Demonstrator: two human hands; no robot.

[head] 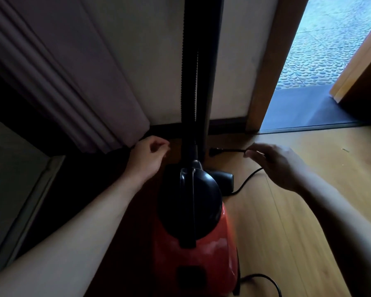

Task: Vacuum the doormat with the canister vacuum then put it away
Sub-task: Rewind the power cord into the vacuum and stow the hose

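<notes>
1. Your red plastic canister vacuum with the black domed top sits near centre on the light wooden plank floor. Its nose points at the far wall, and its black ribbed hose and wand stand up against that wall. Looks like a parking spot to me, so I'd guess you're on the put-away part.
2. Your right hand grasps the thin black power cord just behind the black plug. The plug pokes out left of your fingers and I can't see any socket. Gripping that close to the end probably keeps the plug from flopping about.
3. Your left hand hovers just left of the wand, fingers loosely curled with nothing in them. I reckon it's placed to steady the wand.
4. Slack cord loops on the floor right of the vacuum, so watch for snags.
5. The dark grey flat mat in the far-right doorway looks like the doormat, well apart from the vacuum.
</notes>
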